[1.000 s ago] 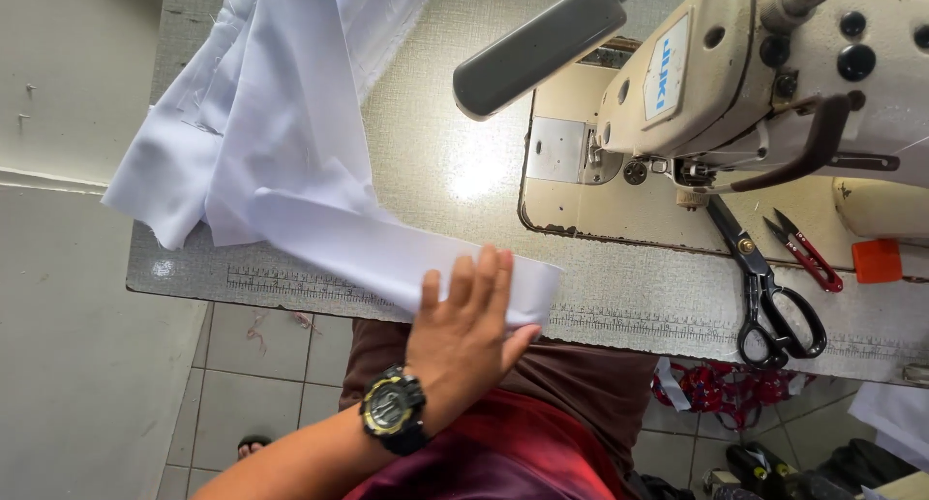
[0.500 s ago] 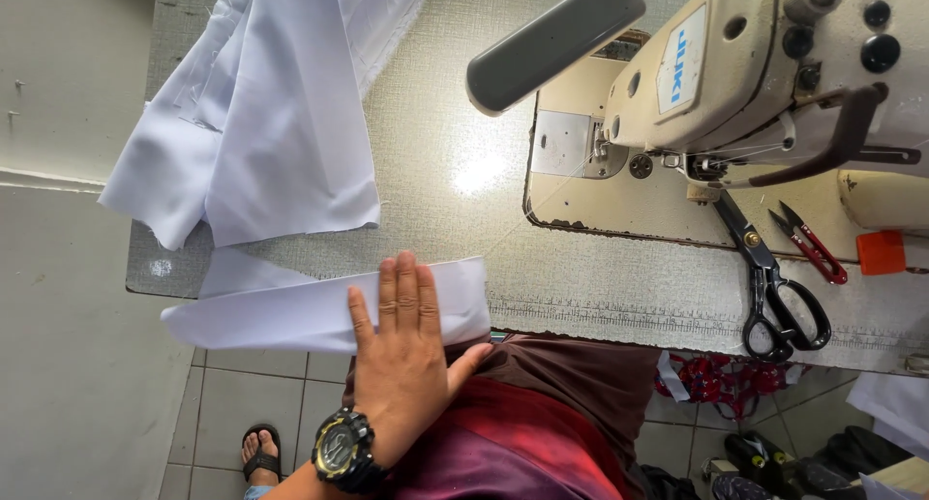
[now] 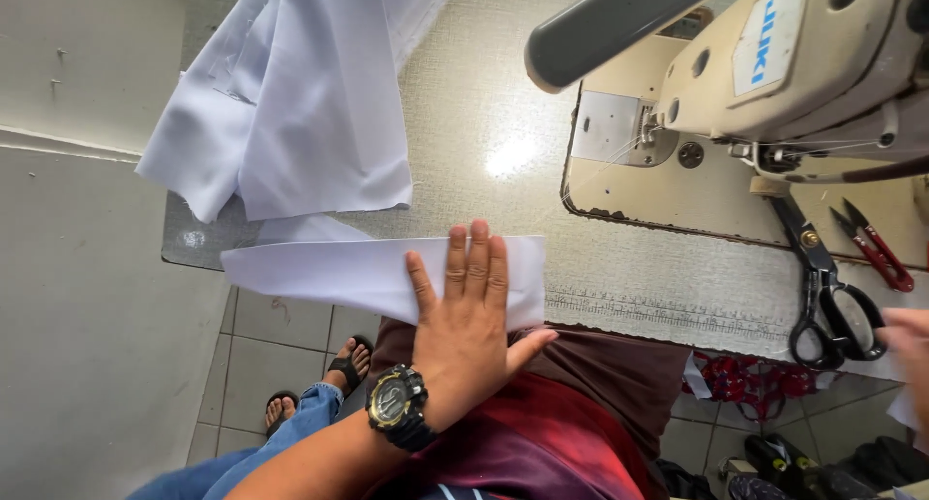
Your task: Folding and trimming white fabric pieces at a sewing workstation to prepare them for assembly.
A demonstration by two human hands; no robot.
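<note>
The white strip of cloth (image 3: 368, 272) is lying across the near edge of the table (image 3: 484, 122), its left end hanging out past the table's left corner over the floor; it is looking thin, soft and light, likely to slide on the smooth top and to sag wherever nothing is under it, so the safest hold would be flat pressure from above or a pinch along its long edge near the right end. The left hand (image 3: 469, 326) is lying open on the strip's right end, fingers (image 3: 474, 263) straight and close together, pressing rather than gripping; the right hand (image 3: 910, 350) is only just showing at the right edge, and I cannot tell how it is set. A larger pile of white cloth (image 3: 300, 93) is resting at the far left; the sewing machine (image 3: 774, 64) is standing at the far right, with black scissors (image 3: 823, 287) and small red snips (image 3: 871, 243) lying beside it.
</note>
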